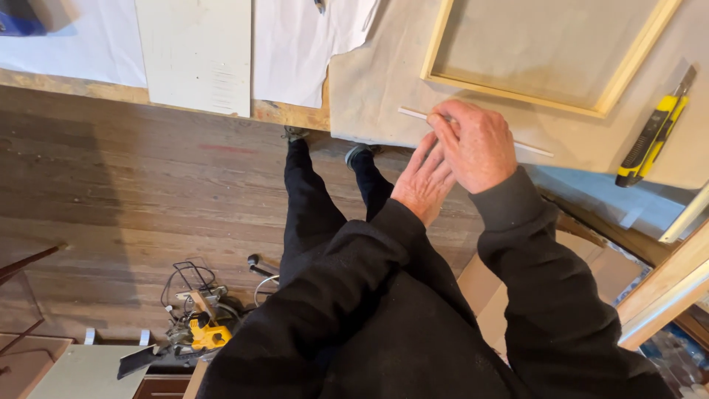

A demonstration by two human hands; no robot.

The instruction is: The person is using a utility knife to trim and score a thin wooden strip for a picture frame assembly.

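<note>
At upper centre, the right hand (476, 144) pinches a thin white strip (532, 148) flat against the canvas (377, 81), apparently steadying it, while the left hand (425, 177) rests beneath, fingers relaxed and empty.

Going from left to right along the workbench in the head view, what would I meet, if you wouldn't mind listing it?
Blue object at the corner → pale board → white paper sheet → thin white strip under the right hand, with the left hand beside it → wooden frame → yellow utility knife.
</note>
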